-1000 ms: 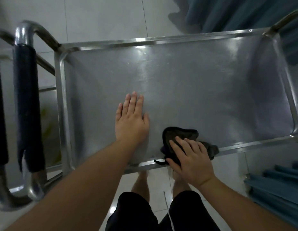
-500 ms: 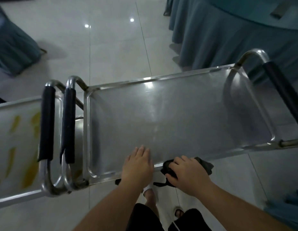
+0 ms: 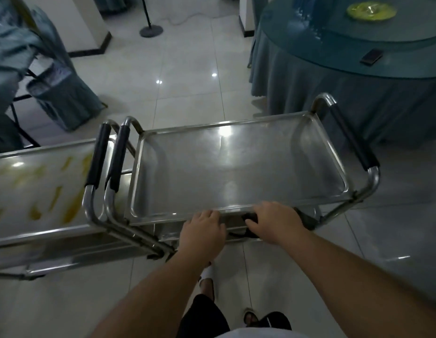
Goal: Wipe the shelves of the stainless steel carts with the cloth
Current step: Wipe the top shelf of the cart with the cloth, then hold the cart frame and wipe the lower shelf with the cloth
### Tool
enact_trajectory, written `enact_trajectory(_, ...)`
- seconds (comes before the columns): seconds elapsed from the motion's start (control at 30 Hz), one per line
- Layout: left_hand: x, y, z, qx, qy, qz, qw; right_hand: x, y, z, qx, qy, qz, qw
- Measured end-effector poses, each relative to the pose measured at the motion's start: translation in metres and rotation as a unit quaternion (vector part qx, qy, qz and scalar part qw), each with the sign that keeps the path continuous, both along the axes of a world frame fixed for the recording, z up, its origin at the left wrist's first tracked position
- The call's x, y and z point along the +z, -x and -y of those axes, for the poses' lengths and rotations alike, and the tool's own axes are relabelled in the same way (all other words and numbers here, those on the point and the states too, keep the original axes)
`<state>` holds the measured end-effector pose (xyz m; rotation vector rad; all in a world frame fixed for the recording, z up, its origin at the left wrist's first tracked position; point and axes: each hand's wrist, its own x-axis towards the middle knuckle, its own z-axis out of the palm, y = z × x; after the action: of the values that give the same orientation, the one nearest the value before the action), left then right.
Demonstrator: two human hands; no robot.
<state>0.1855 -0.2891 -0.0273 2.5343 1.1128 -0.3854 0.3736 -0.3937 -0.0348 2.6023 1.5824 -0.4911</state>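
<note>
Cloth, dark and limp, bunched under the right hand at the near rim of the steel cart, lower centre of frame; fingers curled over it in a grip. Soft, light, likely to fold and drag; best held as a wad under the palm. Left hand just beside, fingers hooked over the same rim, apparently steadying. Beyond, bare top shelf, smooth and probably slick. At left, second cart with yellowish streaks, handles nearly touching. Upper right, draped round table; upper left, covered chairs.
</note>
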Motion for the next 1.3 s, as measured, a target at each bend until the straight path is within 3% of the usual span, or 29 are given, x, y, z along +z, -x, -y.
enact_trajectory(0.27, 0.043, 0.03, 0.044, 0.006, -0.03, -0.008, 0.999, 0.048, 0.007, 0.03, -0.005, 0.014, -0.007, 1.0)
enact_trajectory(0.53, 0.052, 0.086, 0.04, 0.027, -0.031, -0.012, 0.999, 0.054, 0.06, 0.032, -0.008, 0.017, -0.023, 1.0)
enact_trajectory(1.07, -0.006, 0.267, 0.0, 0.051, 0.045, -0.062, 0.996, -0.004, 0.24, 0.016, -0.094, 0.069, -0.091, 0.989)
enact_trajectory(1.3, -0.033, 0.286, -0.01, 0.045, 0.102, -0.083, 0.99, -0.043, 0.295, 0.01, -0.105, 0.1, -0.152, 0.978)
